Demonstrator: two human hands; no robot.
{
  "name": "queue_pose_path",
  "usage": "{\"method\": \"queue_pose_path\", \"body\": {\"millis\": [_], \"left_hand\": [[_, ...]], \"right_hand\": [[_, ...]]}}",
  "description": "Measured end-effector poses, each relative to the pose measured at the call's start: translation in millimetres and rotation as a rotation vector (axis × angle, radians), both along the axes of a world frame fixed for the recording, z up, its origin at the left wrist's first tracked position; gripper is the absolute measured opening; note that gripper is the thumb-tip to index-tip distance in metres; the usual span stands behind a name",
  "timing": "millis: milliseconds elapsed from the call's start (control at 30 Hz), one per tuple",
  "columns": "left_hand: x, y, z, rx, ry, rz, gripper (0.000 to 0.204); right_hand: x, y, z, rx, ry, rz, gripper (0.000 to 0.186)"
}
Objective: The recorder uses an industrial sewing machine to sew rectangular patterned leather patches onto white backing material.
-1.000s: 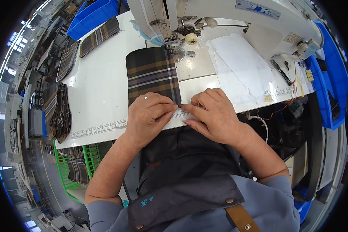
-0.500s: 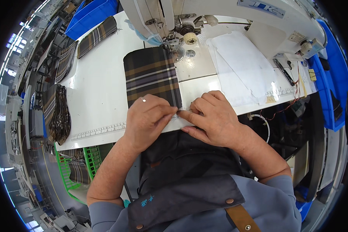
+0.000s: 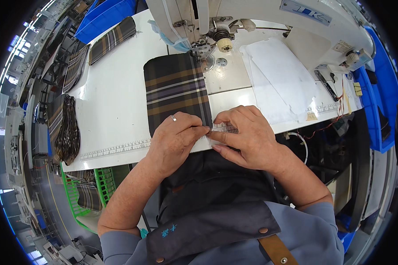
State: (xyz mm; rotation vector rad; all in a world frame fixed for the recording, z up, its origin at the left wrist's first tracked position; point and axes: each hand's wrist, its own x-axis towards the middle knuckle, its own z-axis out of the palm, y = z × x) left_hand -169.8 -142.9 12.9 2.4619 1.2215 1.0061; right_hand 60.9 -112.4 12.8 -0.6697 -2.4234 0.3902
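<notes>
A dark plaid fabric panel (image 3: 177,88) with brown, white and purple stripes lies flat on the white sewing table. Its far right corner reaches the needle area of the sewing machine (image 3: 203,51). My left hand (image 3: 174,141), with a ring on one finger, is closed in a pinch at the panel's near right corner. From the other side, the index fingertip of my right hand (image 3: 247,139) meets that same corner. The right thumb is spread away, and the other fingers bend loosely over the table. My fingers partly hide the panel's near edge.
White paper sheets (image 3: 281,79) lie right of the machine, near black-handled snips (image 3: 326,84). Plaid pieces (image 3: 112,40) and a thick fabric bundle (image 3: 67,130) rest along the left. Blue bins (image 3: 104,20) flank the table; a green basket (image 3: 105,183) stands below. A ruler strip (image 3: 119,150) follows the front edge.
The view has shifted slightly. My left hand has turned and settled lower at the corner, still pinching. The right hand and the panel have hardly moved relative to the table.
</notes>
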Motion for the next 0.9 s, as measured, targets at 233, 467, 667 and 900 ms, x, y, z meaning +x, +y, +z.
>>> {"method": "queue_pose_path", "body": {"millis": [233, 467, 667, 900], "left_hand": [[-1, 0, -1, 0.084, 0.071, -0.023, 0.021], [1, -2, 4, -0.005, 0.031, -0.036, 0.021], [6, 1, 13, 0.064, 0.198, -0.002, 0.02], [1, 8, 1, 0.027, -0.043, 0.056, 0.018]], "right_hand": [[4, 3, 1, -0.051, -0.029, 0.035, 0.029], [3, 7, 2, -0.197, 0.06, 0.038, 0.027], [2, 15, 1, -0.155, 0.06, 0.071, 0.028], [-17, 27, -2, 0.009, 0.085, 0.062, 0.022]]}}
